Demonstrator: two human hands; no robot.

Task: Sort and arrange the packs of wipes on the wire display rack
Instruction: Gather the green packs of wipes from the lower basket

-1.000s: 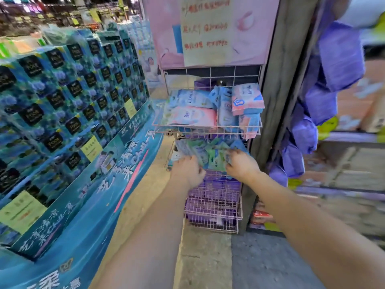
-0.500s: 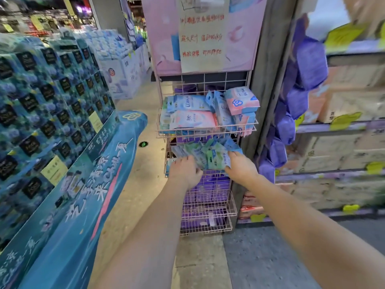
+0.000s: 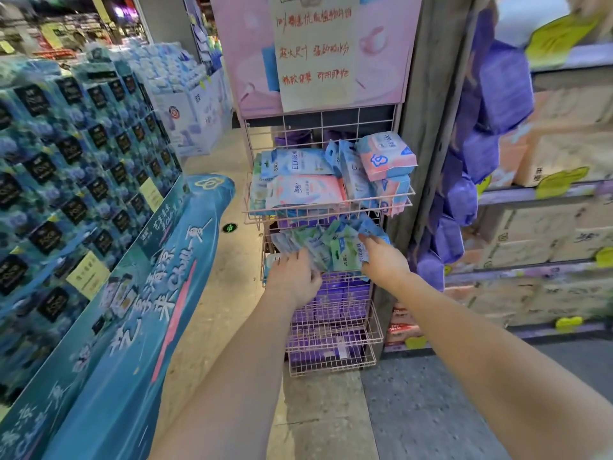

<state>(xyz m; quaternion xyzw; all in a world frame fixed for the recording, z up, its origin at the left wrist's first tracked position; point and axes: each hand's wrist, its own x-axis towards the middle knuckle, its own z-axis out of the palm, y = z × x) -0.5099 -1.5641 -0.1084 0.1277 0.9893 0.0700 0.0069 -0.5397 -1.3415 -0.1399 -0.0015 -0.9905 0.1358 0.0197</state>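
Note:
A pink wire display rack [image 3: 374,327] stands against a pillar with several baskets. The top basket holds blue and pink wipe packs [image 3: 305,190], and a pink-and-blue pack [image 3: 386,156] lies on top at the right. In the second basket sits a fanned row of small green and blue wipe packs [image 3: 328,244]. My left hand [image 3: 293,277] grips the left end of this row. My right hand [image 3: 381,257] holds its right end, thumb over a green pack. The lower baskets hold purple packs [image 3: 331,300].
A tall stack of teal boxed goods [image 3: 66,167] with a blue printed skirt [image 3: 139,310] lines the left side. Purple packs [image 3: 491,104] hang on the right beside shelves of cartons [image 3: 547,234]. A pink sign [image 3: 315,51] tops the rack. Floor lies below.
The view has shifted back and up, showing more of the rack. Both hands stay on the row of small green and blue packs, which looks slightly more spread out.

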